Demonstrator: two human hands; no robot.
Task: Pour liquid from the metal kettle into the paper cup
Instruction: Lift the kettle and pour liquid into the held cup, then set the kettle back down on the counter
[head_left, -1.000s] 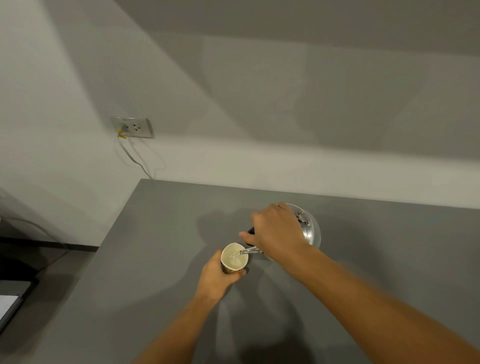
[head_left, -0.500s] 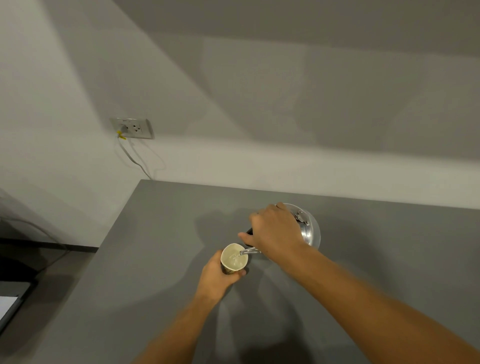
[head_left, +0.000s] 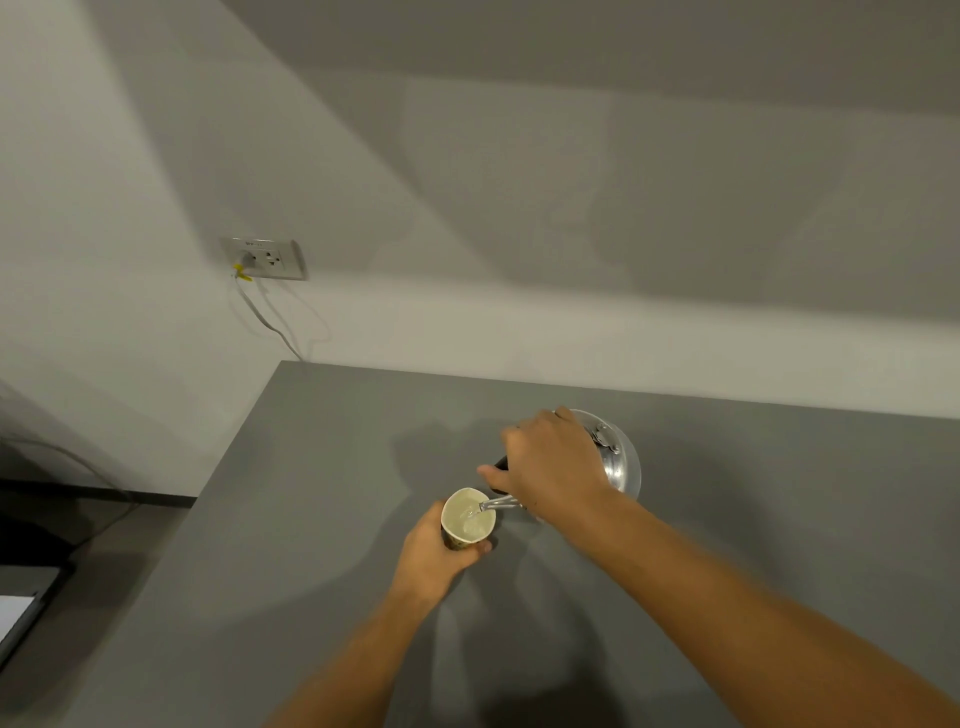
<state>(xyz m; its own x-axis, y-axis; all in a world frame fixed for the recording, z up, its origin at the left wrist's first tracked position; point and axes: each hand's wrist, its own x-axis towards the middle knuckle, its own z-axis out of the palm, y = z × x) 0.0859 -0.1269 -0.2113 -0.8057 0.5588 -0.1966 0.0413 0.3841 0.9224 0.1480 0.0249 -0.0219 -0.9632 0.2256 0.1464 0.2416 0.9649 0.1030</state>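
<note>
A shiny metal kettle (head_left: 621, 462) is tilted toward the left over the grey table (head_left: 322, 467). My right hand (head_left: 550, 467) grips its dark handle and hides much of the body. The thin spout reaches over the rim of a paper cup (head_left: 467, 517), and clear liquid runs from it into the cup. My left hand (head_left: 434, 558) wraps the cup's side from the near left and holds it upright just above or on the table; which, I cannot tell. Pale liquid shows inside the cup.
A wall socket (head_left: 265, 258) with a grey cable plugged in sits on the white wall beyond the table's far left corner. The table's left edge drops to a dark floor, where a flat dark-framed object (head_left: 26, 608) lies at the lower left.
Both hands, cup and kettle stay almost in place. The stream keeps running into the cup and the liquid in it looks slightly higher.
</note>
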